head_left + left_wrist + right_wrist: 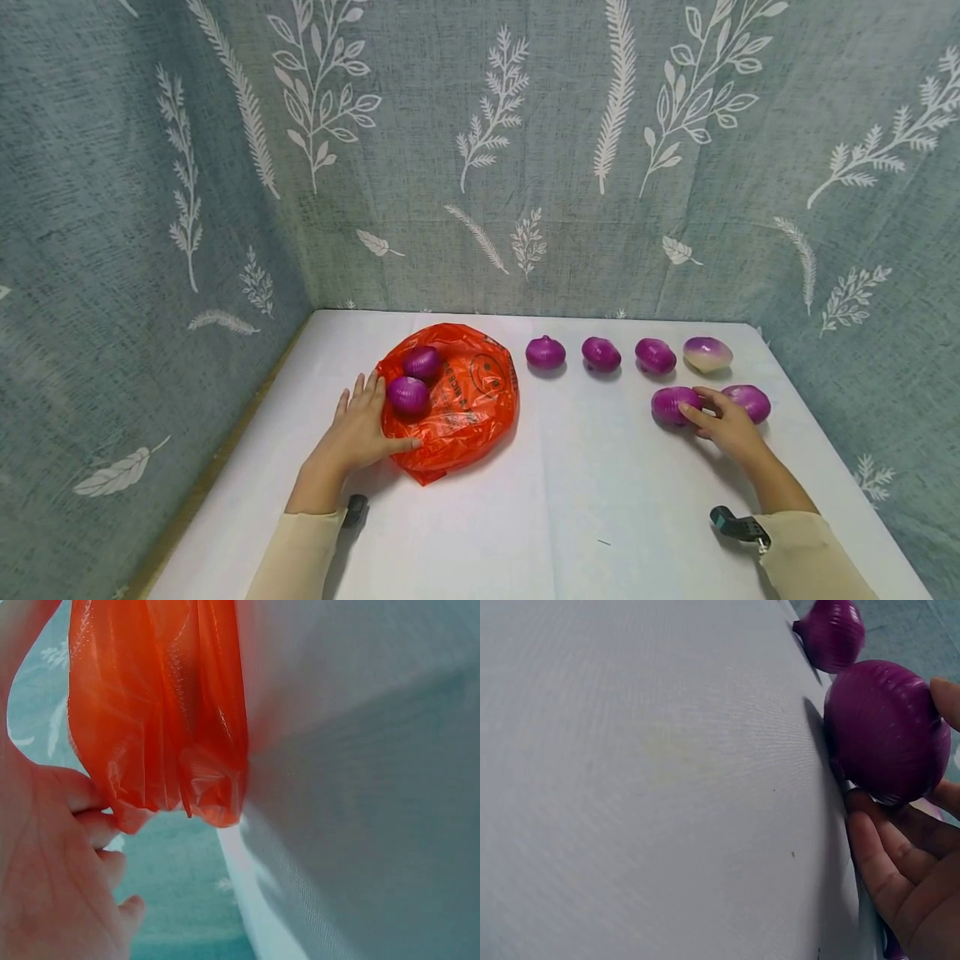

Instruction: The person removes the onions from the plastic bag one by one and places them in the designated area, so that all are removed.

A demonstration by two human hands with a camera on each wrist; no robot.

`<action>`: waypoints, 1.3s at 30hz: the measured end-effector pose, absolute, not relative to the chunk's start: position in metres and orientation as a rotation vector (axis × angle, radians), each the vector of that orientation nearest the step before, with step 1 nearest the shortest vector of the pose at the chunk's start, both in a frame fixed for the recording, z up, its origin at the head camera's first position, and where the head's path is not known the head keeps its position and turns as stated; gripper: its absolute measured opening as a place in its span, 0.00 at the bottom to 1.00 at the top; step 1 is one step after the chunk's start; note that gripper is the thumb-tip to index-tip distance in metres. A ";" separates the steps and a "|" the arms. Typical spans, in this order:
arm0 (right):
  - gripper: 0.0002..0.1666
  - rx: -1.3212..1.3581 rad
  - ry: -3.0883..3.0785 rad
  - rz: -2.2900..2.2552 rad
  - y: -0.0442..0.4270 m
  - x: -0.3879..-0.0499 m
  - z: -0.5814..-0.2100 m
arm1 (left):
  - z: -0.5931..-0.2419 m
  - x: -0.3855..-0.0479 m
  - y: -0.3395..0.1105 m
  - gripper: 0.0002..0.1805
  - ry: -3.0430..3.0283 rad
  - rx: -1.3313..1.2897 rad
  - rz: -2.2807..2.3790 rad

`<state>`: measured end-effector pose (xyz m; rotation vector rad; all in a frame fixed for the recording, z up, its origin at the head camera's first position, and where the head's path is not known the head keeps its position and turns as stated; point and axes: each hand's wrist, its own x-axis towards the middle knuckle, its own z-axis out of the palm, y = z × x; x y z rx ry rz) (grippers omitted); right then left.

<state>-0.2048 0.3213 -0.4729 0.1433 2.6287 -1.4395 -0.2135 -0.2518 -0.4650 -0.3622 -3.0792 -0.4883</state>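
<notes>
An orange plastic bag (480, 417) with a printed smiley stands rolled open on the table. Two red onions (408, 395) are in its left part. Along the bag's left side lies my left hand (360, 429), fingers extended against its edge and thumb over the front rim. In the left wrist view, the fingertips meet the wrinkled side of the bag (157, 712). At the right, my right hand (723, 429) holds a red onion (672, 406) between thumb and fingers, as the right wrist view shows of this onion (885, 731). Another red onion (750, 403) lies just beyond that hand.
Behind stand three red onions (545, 353) in a row, ending at the right with a pale, purple-topped bulb (707, 354). The white tabletop (600, 483) meets patterned grey-green cloth (420, 167) at the back and sides.
</notes>
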 end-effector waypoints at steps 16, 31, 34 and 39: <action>0.55 0.115 2.655 -1.405 0.320 -0.203 -0.478 | -0.464 -0.213 -0.251 0.74 -3.087 -0.359 -0.510; 0.59 0.123 2.683 -1.347 0.321 -0.198 -0.479 | -0.463 -0.214 -0.252 0.73 -3.086 -0.360 -0.524; 0.59 0.107 2.685 -1.355 0.321 -0.197 -0.478 | -0.463 -0.215 -0.252 0.72 -3.088 -0.358 -0.528; 0.60 0.084 2.673 -1.371 0.323 -0.196 -0.471 | -0.464 -0.216 -0.252 0.73 -3.091 -0.365 -0.529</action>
